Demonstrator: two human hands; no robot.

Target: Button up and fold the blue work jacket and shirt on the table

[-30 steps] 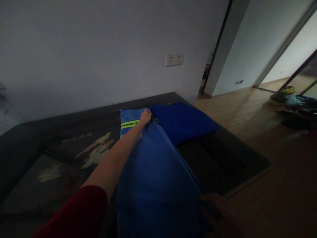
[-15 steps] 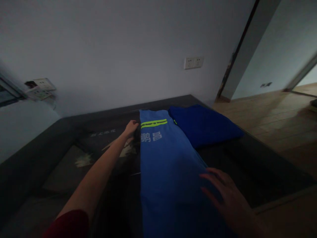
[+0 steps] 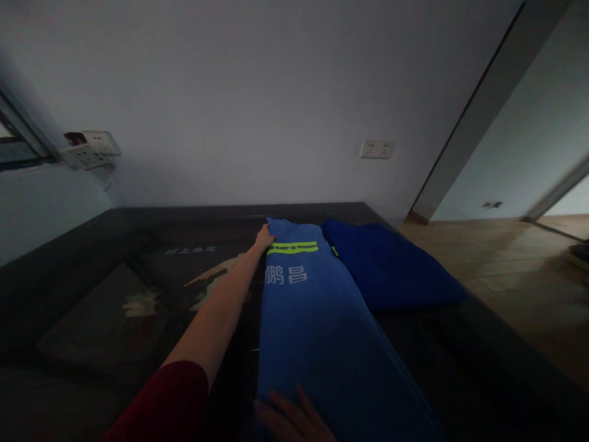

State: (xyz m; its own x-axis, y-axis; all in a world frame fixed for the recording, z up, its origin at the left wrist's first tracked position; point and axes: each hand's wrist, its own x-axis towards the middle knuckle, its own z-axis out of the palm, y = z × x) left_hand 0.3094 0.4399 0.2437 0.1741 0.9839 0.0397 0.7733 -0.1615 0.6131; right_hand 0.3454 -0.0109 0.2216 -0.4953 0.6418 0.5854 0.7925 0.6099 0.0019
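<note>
We reach our left hand (image 3: 264,236) far out along a bare arm, the red sleeve (image 3: 161,405) pushed up near the elbow; the hand meets the far left corner of the cloth (image 3: 313,325), touching its edge; whether the fingers pinch that corner or only rest against it we cannot tell, the hand being small and dim in the view. Our right hand (image 3: 294,420) lies at the bottom edge of the view, on the near end of the cloth; its fingers are spread and flat on the fabric, holding nothing.

The cloth is light blue, folded into a long narrow strip; it runs from near us away across the table (image 3: 92,294), towards the wall; near its far end sit two yellow-green stripes (image 3: 292,248) with white characters just below them. A dark cloth (image 3: 391,270), deeper blue and folded, lies just beside it on the right, touching it near the far end. The table is black and glossy, with a pale printed picture showing left of our arm. On the wall above are two sockets (image 3: 377,148); to the right lies a wooden floor (image 3: 506,258).
</note>
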